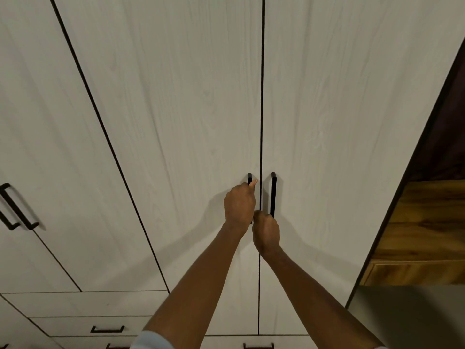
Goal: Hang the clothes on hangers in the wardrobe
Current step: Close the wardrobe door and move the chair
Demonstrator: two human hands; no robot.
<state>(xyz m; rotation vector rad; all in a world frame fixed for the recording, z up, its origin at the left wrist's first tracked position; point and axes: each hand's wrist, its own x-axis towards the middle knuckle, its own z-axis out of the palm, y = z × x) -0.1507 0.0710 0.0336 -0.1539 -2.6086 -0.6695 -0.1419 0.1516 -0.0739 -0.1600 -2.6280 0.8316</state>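
Observation:
A pale wood-grain wardrobe fills the view, its two middle doors (191, 102) closed with a thin dark gap between them. Each door has a black vertical bar handle beside the gap. My left hand (239, 206) grips the left door's handle (249, 178), with only the bar's top end showing above the fingers. My right hand (266, 233) is curled around the lower end of the right door's handle (273, 192). No clothes or hangers are visible.
Another door with a black handle (15, 207) stands at the far left. Drawers with small black pulls (107, 329) run along the bottom. To the right, past the wardrobe's dark edge, are brown wooden panels (425, 222) and a grey surface (412, 316).

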